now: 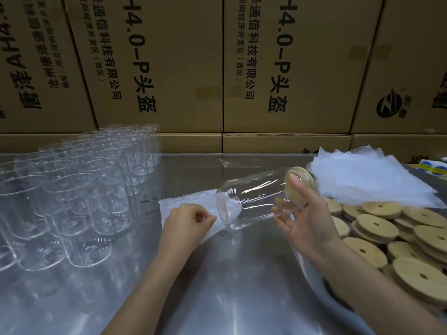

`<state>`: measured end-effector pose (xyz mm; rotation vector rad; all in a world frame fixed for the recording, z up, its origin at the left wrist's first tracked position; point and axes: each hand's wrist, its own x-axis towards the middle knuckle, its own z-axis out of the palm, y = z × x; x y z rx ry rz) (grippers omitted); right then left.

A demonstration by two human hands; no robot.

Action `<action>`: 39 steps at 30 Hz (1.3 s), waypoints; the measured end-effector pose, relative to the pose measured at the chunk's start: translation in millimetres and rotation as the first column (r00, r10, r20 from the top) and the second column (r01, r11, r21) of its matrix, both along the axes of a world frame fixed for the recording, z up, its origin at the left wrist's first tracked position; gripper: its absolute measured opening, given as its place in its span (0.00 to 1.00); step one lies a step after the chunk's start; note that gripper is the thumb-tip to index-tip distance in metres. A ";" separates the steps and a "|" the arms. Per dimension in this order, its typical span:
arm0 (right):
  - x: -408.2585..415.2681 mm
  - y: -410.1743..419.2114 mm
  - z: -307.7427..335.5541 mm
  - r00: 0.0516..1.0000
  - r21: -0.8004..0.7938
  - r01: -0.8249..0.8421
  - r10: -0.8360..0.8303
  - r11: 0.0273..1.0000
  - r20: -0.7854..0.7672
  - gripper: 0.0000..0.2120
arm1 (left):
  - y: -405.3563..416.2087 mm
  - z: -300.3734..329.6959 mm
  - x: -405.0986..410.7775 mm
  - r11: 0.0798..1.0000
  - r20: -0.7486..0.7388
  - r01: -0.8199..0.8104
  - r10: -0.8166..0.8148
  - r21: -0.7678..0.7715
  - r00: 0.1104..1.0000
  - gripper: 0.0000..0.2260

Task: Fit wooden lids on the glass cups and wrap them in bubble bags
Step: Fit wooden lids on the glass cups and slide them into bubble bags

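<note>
A clear glass cup (254,197) lies tilted on its side above the steel table, with a round wooden lid (301,183) fitted on its right end. My right hand (307,213) holds the cup near the lid, index finger across the lid's face. The cup's base points left into the mouth of a white bubble bag (191,204) lying on the table. My left hand (191,221) pinches the bag's edge just left of the cup's base.
Several empty glass cups (72,189) stand in rows at the left. Loose wooden lids (387,238) are heaped at the right, with a stack of bubble bags (370,175) behind them. Printed cardboard boxes (217,68) wall off the table's (217,274) far edge.
</note>
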<state>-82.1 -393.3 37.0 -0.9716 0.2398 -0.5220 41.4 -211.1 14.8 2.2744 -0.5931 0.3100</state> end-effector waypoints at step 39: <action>-0.5 15.0 -19.0 0.978 -0.186 0.084 -0.117 0.979 -0.172 0.35 | -8.7 4.4 -7.9 0.730 -0.148 -0.012 -0.122 -0.683 0.981 0.03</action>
